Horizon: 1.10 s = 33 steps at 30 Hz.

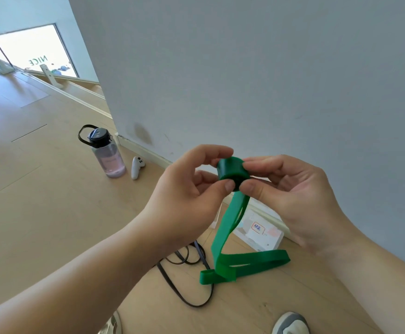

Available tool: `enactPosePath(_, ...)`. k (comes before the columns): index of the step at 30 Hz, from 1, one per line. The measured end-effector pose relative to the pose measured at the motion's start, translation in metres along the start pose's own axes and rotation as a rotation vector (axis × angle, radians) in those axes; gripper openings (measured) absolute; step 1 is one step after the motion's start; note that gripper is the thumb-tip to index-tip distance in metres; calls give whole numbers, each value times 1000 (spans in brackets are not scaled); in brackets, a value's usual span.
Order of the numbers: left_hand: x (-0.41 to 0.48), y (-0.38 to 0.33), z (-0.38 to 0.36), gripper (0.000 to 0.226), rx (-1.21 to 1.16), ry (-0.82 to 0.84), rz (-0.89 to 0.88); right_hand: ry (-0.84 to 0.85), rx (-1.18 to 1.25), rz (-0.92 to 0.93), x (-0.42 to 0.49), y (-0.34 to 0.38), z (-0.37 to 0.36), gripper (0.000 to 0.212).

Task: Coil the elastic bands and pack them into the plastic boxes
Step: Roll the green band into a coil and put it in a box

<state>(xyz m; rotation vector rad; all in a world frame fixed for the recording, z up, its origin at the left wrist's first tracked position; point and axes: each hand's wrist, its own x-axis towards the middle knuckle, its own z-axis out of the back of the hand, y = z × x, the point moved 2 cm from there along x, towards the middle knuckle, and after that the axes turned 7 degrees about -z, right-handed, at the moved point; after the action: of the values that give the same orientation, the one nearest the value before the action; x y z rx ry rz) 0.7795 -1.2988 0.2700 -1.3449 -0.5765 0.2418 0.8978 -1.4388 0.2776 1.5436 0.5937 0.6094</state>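
Lower centre: a black band [184,285] lies on the floor, with the loose tail of the green elastic band [222,237] beside it. Centre: my left hand [189,189] and right hand [293,196] both pinch its coiled end, held raised. Beyond, a plastic box [261,233] stands against the wall. Water bottle [107,155] at left.

1. The green elastic band [230,171] looks like smooth, matt rubber.
2. Below the band, the floor [52,213] is pale wood with a soft sheen.
3. Left of the band, the bottle [111,160] is clear, glossy plastic.
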Motion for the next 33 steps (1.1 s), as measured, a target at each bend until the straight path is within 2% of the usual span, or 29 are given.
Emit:
enactPosePath(4, -1, -2, 0, 44, -265, -12, 36, 21, 147, -39, 1, 8, -2, 24)
enactPosePath(6, -2, -2, -2, 43, -313, 6, 60, 34, 149, -35, 1, 11, -1, 23)
enactPosePath(7, -2, -2, -3, 41, -255, 17, 67, 25, 108, -20, 1, 12, 0, 22)
enactPosePath(9, -1, -3, 1, 37, 60, 55, 8, 7, -100, 46, -1, 12, 4, 21)
enactPosePath(11, 1, -6, 6, 42, 440, 95, -148, 14, -377, 115, -3, 11, 3, 22)
enactPosePath(12, 1, -7, 6, 48, 553, 114, -219, 27, -493, 147, -4, 10, 2, 22)
enactPosePath(15, 0, -9, 3, 50, 604, 165, -302, 90, -700, 266, -6, 10, -2, 20)
enactPosePath(17, 3, -11, 6, 45, 513, 145, -218, 50, -657, 206, -7, 12, -3, 22)
enactPosePath(19, 7, -10, 11, 43, 321, 109, -93, -24, -435, 79, -6, 16, -2, 28)
enactPosePath(21, 9, -10, 16, 44, 157, 72, -5, -28, -199, 15, -3, 16, 1, 34)
enactPosePath(23, 11, -10, 18, 44, 30, 37, 26, -17, -100, -14, -2, 16, 5, 35)
enactPosePath(28, 6, -7, 12, 55, -284, 36, 69, 21, -37, 16, -4, 16, 0, 33)
enactPosePath(31, 2, -4, 3, 55, -296, 47, 96, 18, -62, 45, -6, 16, -2, 27)
enactPosePath(33, 3, -5, 3, 51, -203, 46, 88, 0, -154, 48, -7, 15, 0, 25)
